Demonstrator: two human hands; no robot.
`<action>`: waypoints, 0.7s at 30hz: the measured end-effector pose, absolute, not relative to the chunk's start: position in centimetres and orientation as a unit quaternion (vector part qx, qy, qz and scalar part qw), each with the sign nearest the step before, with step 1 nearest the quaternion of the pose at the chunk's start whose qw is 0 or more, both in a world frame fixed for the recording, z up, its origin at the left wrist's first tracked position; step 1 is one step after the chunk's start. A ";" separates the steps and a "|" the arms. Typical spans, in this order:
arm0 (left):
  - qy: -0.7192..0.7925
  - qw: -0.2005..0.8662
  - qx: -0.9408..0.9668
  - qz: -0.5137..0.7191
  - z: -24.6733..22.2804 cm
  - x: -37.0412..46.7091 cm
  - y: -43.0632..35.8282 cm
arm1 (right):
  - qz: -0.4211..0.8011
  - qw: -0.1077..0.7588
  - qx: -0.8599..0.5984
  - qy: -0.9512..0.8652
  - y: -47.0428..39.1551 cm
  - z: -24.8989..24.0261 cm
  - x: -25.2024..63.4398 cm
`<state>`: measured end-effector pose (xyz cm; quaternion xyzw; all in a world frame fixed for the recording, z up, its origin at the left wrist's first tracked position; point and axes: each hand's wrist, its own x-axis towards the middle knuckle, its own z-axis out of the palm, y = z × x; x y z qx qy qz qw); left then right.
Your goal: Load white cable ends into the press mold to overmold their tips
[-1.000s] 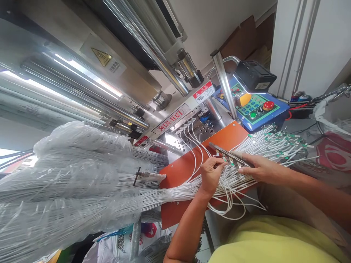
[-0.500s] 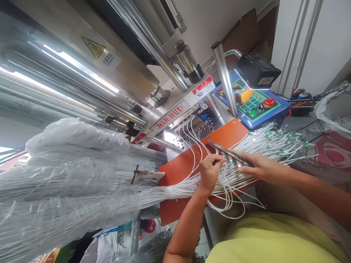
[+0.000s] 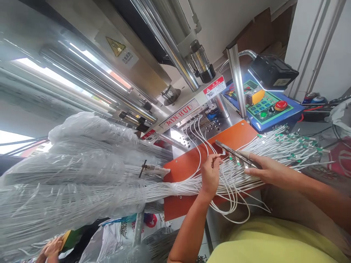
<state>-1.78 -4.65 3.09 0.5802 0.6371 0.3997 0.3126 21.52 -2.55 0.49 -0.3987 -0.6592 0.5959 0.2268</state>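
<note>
Yellow-green cloth of the person's shirt (image 3: 274, 241) sits nearest, and just past it white wires (image 3: 189, 184) spread over an orange tabletop (image 3: 236, 135), a few loops drooping off its near edge. From where I stand, the left hand (image 3: 210, 175) has its thumb and finger pinched together close by the far end of a metal bar (image 3: 233, 151); whether a wire is caught between them I can't tell. Half a second ago that pinch was further along the bar, toward its middle, by the small green connectors (image 3: 238, 163); now it has slid out toward the tip. At three o'clock from it, the right hand (image 3: 267, 170) grips the bar's near end, much as before. At two o'clock from that hand lies a spray of green-tipped wire ends (image 3: 296, 140).

Beyond, at eleven o'clock from the left hand, stands a steel machine (image 3: 178, 116) with several white wires running into it. Plastic-wrapped bundles (image 3: 68, 175) lie at nine o'clock, a blue control box (image 3: 290, 118) between one and two. Lower left, another person's hands (image 3: 53, 247) now show more clearly than before.
</note>
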 end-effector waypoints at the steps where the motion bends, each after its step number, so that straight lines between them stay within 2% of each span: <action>1: 0.649 0.304 0.568 0.405 3.0 -2.0 -4.4 | 0.595 0.228 -0.396 -0.661 -2.5 0.5 21.5; 4: 0.675 0.328 0.553 0.362 2.7 -2.2 -2.8 | 0.589 0.232 -0.394 -0.667 -2.5 0.7 21.5; 8: 0.654 0.427 0.563 0.272 2.5 -1.8 -0.4 | 0.596 0.221 -0.405 -0.657 -2.7 1.3 21.4; 15: 0.626 0.486 0.559 0.243 2.6 -2.3 -0.6 | 0.590 0.257 -0.396 -0.655 -2.9 1.3 21.2; 21: 0.480 0.624 0.589 0.182 3.3 -3.2 -1.3 | 0.596 0.272 -0.428 -0.623 -2.7 1.1 20.9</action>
